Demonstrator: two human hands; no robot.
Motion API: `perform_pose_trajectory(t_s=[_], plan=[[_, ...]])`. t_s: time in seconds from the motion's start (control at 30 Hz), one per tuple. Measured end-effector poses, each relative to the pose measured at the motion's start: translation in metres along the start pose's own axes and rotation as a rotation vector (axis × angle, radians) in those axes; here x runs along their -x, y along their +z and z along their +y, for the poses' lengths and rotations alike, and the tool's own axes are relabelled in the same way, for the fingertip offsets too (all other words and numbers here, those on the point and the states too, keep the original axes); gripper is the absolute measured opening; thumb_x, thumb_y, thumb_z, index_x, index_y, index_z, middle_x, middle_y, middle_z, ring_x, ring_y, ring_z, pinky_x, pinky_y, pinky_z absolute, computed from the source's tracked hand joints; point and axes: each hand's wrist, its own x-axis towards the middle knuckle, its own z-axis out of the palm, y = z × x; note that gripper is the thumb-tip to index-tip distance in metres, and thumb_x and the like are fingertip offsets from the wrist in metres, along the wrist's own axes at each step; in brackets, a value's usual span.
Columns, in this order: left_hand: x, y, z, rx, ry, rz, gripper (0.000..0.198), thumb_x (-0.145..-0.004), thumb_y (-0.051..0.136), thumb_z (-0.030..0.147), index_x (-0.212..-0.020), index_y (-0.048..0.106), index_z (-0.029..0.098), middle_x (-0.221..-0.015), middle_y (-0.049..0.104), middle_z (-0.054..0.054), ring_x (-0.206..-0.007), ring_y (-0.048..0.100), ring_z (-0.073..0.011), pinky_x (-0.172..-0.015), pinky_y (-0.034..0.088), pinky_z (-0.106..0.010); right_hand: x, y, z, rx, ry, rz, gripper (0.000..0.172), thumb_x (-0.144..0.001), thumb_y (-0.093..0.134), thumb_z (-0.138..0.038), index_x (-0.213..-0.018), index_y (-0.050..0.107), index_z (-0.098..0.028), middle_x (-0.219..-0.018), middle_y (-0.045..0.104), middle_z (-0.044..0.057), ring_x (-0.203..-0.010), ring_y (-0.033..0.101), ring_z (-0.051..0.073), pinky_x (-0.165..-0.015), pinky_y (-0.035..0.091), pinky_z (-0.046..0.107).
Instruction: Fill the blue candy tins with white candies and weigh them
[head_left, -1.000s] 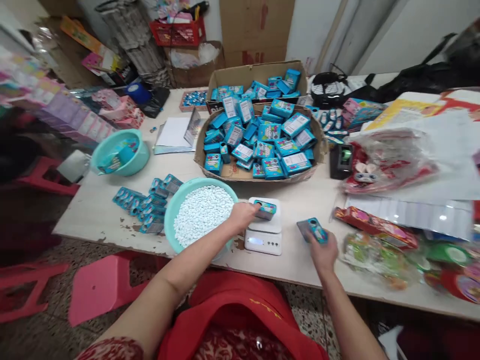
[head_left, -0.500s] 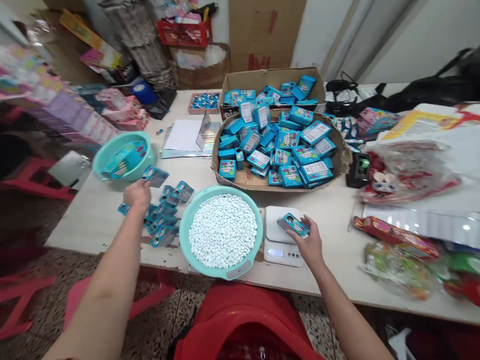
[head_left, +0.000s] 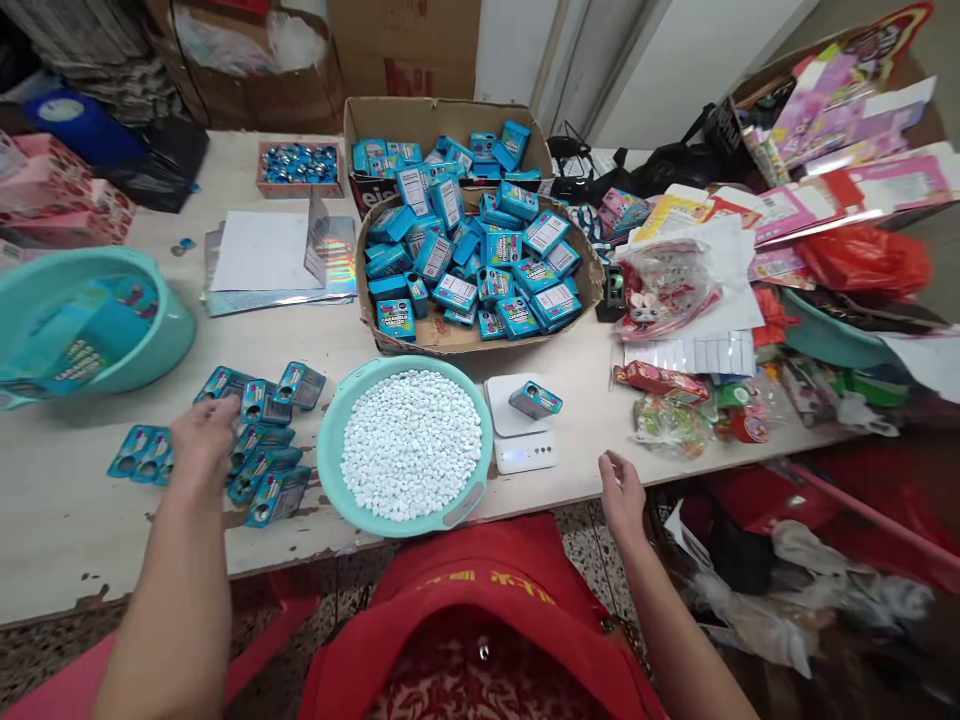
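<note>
My left hand [head_left: 204,430], blurred, has its fingers curled at the lower edge of a small blue box [head_left: 222,384] and appears to grip it. Around it stand several more small blue boxes [head_left: 264,470] with round openings on top. My right hand [head_left: 624,492] is bare, fingers loosely apart, by the table's front edge. A blue box [head_left: 536,400] rests tilted-looking on the white digital scale [head_left: 525,452], apart from that hand. Between my arms sits a turquoise basin [head_left: 330,450] full of small white candies [head_left: 411,445].
Behind are a cardboard box [head_left: 480,345] heaped with blue boxes and a pink tray [head_left: 262,188] of shiny blue pieces. A turquoise tub [head_left: 176,320] with blue packaging stands left. White sheets [head_left: 259,250] lie beside it. Plastic-wrapped goods [head_left: 667,285] crowd the right.
My right hand has let go of the box on the scale and moved right and away. My left hand has lowered its box toward the group. The view has turned right.
</note>
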Motion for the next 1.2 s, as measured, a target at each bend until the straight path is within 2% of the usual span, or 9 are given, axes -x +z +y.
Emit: perform_pose_trajectory(t_s=[0.23, 0.3, 0.4, 0.5, 0.6, 0.77, 0.9, 1.03, 1.2], plan=[[0.073, 0.072, 0.058, 1.059, -0.066, -0.519, 0.018, -0.083, 0.054, 0.028, -0.071, 0.052, 0.015, -0.054, 0.041, 0.004, -0.036, 0.027, -0.0040, -0.034, 0.019, -0.014, -0.008, 0.035, -0.011, -0.087, -0.072, -0.091, 0.059, -0.071, 0.058, -0.060, -0.110, 0.059, -0.015, -0.112, 0.064, 0.016, -0.099, 0.060, 0.025, -0.081, 0.049, 0.040], [0.089, 0.096, 0.071, 1.075, -0.077, -0.543, 0.016, -0.077, 0.061, 0.027, -0.068, 0.055, 0.015, -0.054, 0.042, 0.003, -0.039, 0.031, -0.0057, -0.036, 0.021, -0.015, -0.021, 0.051, -0.021, -0.112, -0.112, -0.137, 0.071, -0.064, 0.067, -0.057, -0.120, 0.052, -0.016, -0.123, 0.058, 0.017, -0.106, 0.057, 0.026, -0.082, 0.049, 0.040], [0.107, 0.114, 0.082, 0.682, 0.211, -0.378, 0.007, -0.067, 0.070, 0.019, -0.068, 0.063, 0.018, -0.069, 0.058, -0.005, -0.069, 0.056, -0.0175, -0.057, 0.043, -0.023, -0.042, 0.072, -0.041, -0.107, -0.157, -0.250, 0.074, -0.055, 0.074, -0.056, -0.115, 0.053, -0.017, -0.119, 0.059, 0.014, -0.104, 0.057, 0.027, -0.086, 0.048, 0.044], [0.119, 0.109, 0.092, 0.355, 0.486, -0.219, 0.031, -0.067, 0.072, 0.017, -0.097, 0.068, 0.025, -0.112, 0.062, -0.010, -0.113, 0.050, -0.0312, -0.095, 0.039, -0.044, -0.051, 0.080, -0.071, -0.099, -0.198, -0.366, 0.054, -0.058, 0.071, -0.057, -0.094, 0.060, -0.018, -0.094, 0.065, 0.008, -0.088, 0.060, 0.025, -0.086, 0.048, 0.046], [0.133, 0.092, 0.113, 0.301, 0.740, -0.151, 0.056, -0.074, 0.068, 0.020, -0.127, 0.053, 0.026, -0.135, 0.048, -0.013, -0.129, 0.039, -0.0316, -0.107, 0.029, -0.050, -0.039, 0.081, -0.112, -0.122, -0.417, -0.434, 0.041, -0.066, 0.070, -0.052, -0.093, 0.063, -0.022, -0.092, 0.065, 0.006, -0.086, 0.061, 0.024, -0.086, 0.049, 0.044], [0.134, 0.054, 0.148, 0.376, 0.989, -0.240, 0.046, -0.078, 0.061, 0.014, -0.121, 0.055, 0.028, -0.121, 0.058, -0.008, -0.117, 0.050, -0.0268, -0.101, 0.039, -0.044, -0.009, 0.109, -0.180, -0.212, -0.733, -0.831, 0.040, -0.072, 0.070, -0.048, -0.104, 0.064, -0.026, -0.100, 0.068, 0.007, -0.092, 0.063, 0.026, -0.084, 0.051, 0.042], [0.089, -0.001, 0.118, 0.659, 0.573, 0.008, 0.033, -0.068, 0.074, 0.020, -0.099, 0.065, 0.024, -0.098, 0.063, -0.008, -0.098, 0.056, -0.0279, -0.086, 0.046, -0.037, -0.044, 0.163, -0.205, -0.234, -0.716, -0.720, 0.063, -0.074, 0.066, -0.053, -0.127, 0.051, -0.021, -0.119, 0.062, 0.013, -0.107, 0.058, 0.028, -0.091, 0.047, 0.046], [0.009, -0.048, 0.045, 0.305, 0.109, 0.495, 0.044, -0.067, 0.072, 0.019, -0.108, 0.055, 0.021, -0.106, 0.057, -0.010, -0.107, 0.052, -0.0339, -0.083, 0.044, -0.037, -0.113, 0.211, -0.215, -0.027, -0.831, -0.378, 0.048, -0.079, 0.059, -0.047, -0.115, 0.058, -0.015, -0.115, 0.060, 0.016, -0.111, 0.053, 0.031, -0.094, 0.043, 0.048], [-0.063, -0.040, -0.032, 0.029, -0.136, 0.483, 0.044, -0.072, 0.063, 0.022, -0.113, 0.050, 0.015, -0.115, 0.056, -0.022, -0.106, 0.054, -0.0391, -0.084, 0.041, -0.046, -0.140, 0.274, -0.234, 0.259, -0.913, -0.493, 0.042, -0.075, 0.067, -0.033, -0.111, 0.058, -0.014, -0.116, 0.060, 0.018, -0.108, 0.054, 0.031, -0.093, 0.042, 0.045]])
